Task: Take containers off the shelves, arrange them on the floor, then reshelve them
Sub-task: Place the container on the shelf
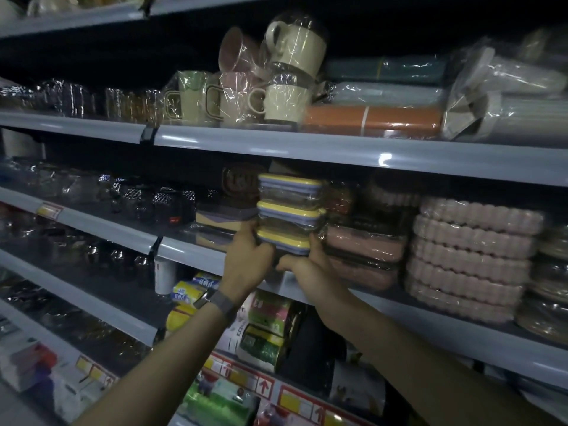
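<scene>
- Head view: a person is facing dim shop shelving and holding a stack of three containers at the front of the middle shelf.
- The containers are clear tubs with yellow lids edged in blue-violet, and the three are shrink-wrapped together.
- The left hand is gripping the lowest tub's left side, its fingers curling round the wrap.
- The right hand is clasping the stack's lower right corner, with its thumb reaching leftward beneath the stack.
- The hands are hiding the stack's base, so I cannot tell whether it is resting on the shelf or hanging just above it.
- A grey-strapped watch is sitting on the left wrist.
- Just right of the stack, wrapped pink boxes are lying one on another, and scalloped pink trays are piling up beyond them.
- Dark faceted glassware is crowding the same shelf to the left.
- On the shelf above, wrapped cream, green and pink mugs are standing beside an orange roll.
- Lower down, yellow-and-blue packets are showing printed characters that are too blurred to read.
- Price labels on the lower rail are showing red arrows and yellow panels, and their figures are illegible.
</scene>
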Demonstrator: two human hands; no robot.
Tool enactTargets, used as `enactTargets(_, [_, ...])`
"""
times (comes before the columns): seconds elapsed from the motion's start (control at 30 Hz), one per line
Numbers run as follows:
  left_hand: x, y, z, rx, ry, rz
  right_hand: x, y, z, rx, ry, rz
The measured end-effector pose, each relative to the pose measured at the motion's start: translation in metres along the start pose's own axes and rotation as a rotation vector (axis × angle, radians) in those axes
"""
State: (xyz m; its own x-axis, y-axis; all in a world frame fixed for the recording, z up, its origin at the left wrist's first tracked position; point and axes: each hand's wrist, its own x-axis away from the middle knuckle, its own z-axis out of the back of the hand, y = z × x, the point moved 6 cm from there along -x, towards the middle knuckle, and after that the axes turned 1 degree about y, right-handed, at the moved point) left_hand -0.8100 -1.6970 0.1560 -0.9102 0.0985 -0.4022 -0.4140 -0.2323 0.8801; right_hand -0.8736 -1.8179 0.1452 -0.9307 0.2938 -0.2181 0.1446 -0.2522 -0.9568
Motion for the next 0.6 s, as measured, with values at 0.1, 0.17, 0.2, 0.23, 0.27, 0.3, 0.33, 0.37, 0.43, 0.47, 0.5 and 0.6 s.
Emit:
enactTargets(0.1, [0.0,0.0,0.0,0.008,0.001,-0.02,-0.003,0.007,-0.002,0.022,0.008,-0.005])
enactTargets(0.17, [0.0,-0.003,0.001,0.019,-0.002,-0.012,-0.003,0.009,-0.001,0.046,-0.003,0.014])
enactTargets(0.2, [0.0,-0.004,0.002,0.027,-0.007,-0.004,-0.001,0.008,0.001,0.054,-0.002,0.009])
enactTargets(0.23, [0.0,-0.005,0.002,0.031,-0.013,0.002,0.001,0.006,0.003,0.06,-0.012,0.018])
enactTargets(0.27, [0.001,-0.006,0.002,0.031,-0.022,0.006,0.001,0.005,0.004,0.066,-0.021,0.022])
enactTargets(0.3, [0.0,-0.007,0.002,0.031,-0.03,0.001,0.003,0.004,0.005,0.076,-0.035,0.033])
enactTargets(0.33, [0.0,-0.007,0.002,0.024,-0.042,-0.005,0.004,0.003,0.007,0.074,-0.041,0.041])
enactTargets(0.37, [-0.002,-0.006,0.002,0.013,-0.057,-0.02,0.005,0.003,0.009,0.08,-0.042,0.043])
enactTargets(0.43, [-0.004,-0.005,0.002,-0.038,-0.083,-0.048,0.005,0.003,0.009,0.079,-0.042,0.047])
enactTargets(0.47, [-0.006,-0.004,0.002,-0.073,-0.087,-0.06,0.005,0.003,0.009,0.071,-0.038,0.052])
enactTargets(0.5, [-0.007,-0.005,0.001,-0.104,-0.087,-0.072,0.004,0.004,0.009,0.071,-0.029,0.057])
enactTargets(0.6, [-0.007,-0.006,-0.005,-0.154,-0.108,-0.11,0.002,0.005,0.008,0.062,-0.018,0.084])
